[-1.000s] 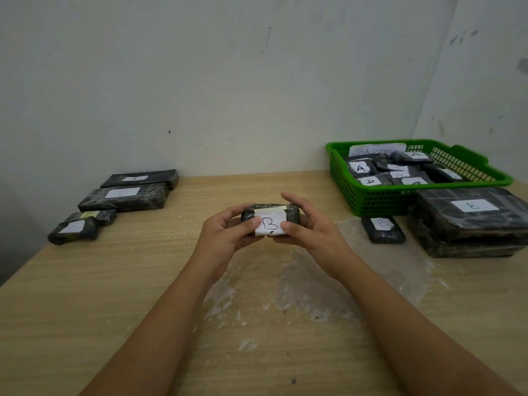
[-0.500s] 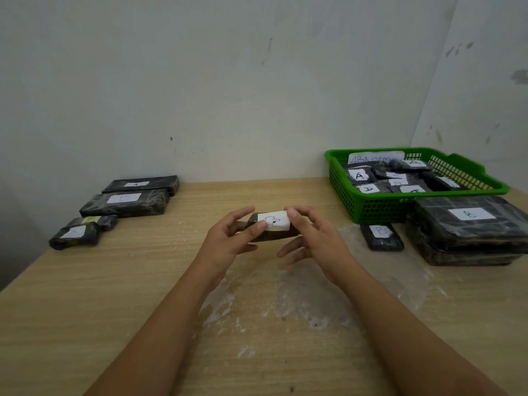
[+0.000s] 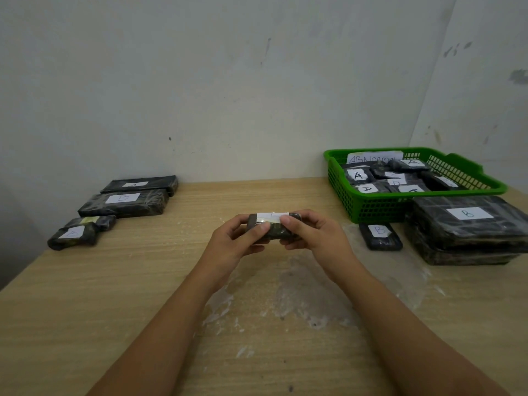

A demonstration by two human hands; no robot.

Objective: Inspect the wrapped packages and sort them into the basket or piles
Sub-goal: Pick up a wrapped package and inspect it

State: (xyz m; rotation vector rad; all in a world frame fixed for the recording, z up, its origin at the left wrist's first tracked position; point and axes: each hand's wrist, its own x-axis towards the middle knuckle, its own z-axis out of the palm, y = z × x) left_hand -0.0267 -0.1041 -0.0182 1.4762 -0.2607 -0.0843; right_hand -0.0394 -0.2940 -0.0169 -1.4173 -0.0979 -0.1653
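A small black wrapped package [image 3: 275, 230] with a white label on its upper face is held above the middle of the table. My left hand [image 3: 233, 243] grips its left end and my right hand [image 3: 313, 236] grips its right end, thumbs on the near side. The label now faces up and away, so its letter is hidden. A green basket [image 3: 368, 208] at the back right holds several black packages labelled A. Left of centre lies a pile of black packages [image 3: 123, 204], some labelled B.
A large stack of black packages labelled B [image 3: 468, 228] sits in front of the basket at the right, with a small B package [image 3: 380, 236] beside it. The wooden table [image 3: 114, 295] carries whitish scuffed patches near the middle. A wall stands close behind.
Both hands have rolled the package away from me, so the B label went from facing me to lying on top. The hands stayed in the same spot.
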